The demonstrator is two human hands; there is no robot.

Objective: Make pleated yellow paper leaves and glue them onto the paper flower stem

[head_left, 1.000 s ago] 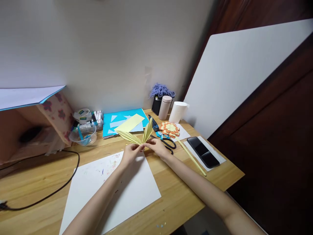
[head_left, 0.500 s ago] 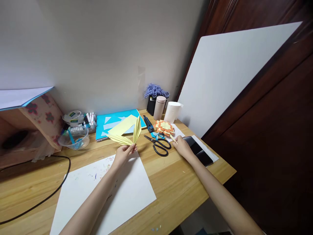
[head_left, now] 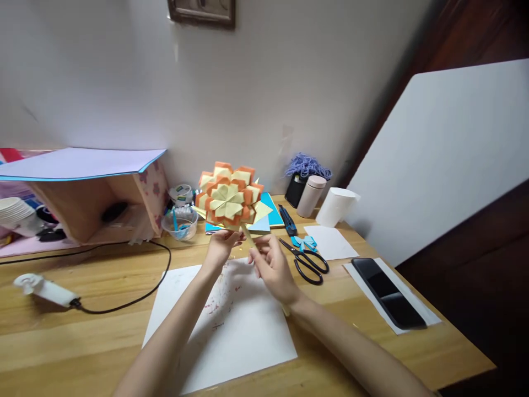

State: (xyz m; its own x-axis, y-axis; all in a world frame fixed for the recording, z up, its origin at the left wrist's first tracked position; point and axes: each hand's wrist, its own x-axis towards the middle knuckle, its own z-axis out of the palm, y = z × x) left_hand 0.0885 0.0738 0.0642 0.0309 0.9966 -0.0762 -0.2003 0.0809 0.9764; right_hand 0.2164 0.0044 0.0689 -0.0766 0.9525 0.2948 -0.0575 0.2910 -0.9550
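My right hand (head_left: 273, 267) is closed around the pale yellow stem (head_left: 248, 238) of an orange and yellow paper flower (head_left: 227, 201). The bloom is held up facing me, and the stem's lower end shows below my wrist. Close to its left, my left hand (head_left: 222, 249) pinches the pleated yellow paper leaf (head_left: 200, 212), most of which is hidden behind the flower. Both hands are above a white sheet (head_left: 243, 342) marked with coloured specks. Black-handled scissors (head_left: 308, 262) lie open just right of my right hand.
Behind the hands are a blue folder (head_left: 275, 212) and a utility knife (head_left: 288, 220). A phone (head_left: 388, 292) lies on paper at right. A bottle (head_left: 311, 196) and tissue roll (head_left: 336, 207) stand at back. A glue gun (head_left: 47, 289) trails its cord (head_left: 136, 309) on the left.
My right hand has lifted the paper flower from the table at right and brought it left, in front of the pleated leaf in my left hand. The view has turned left.
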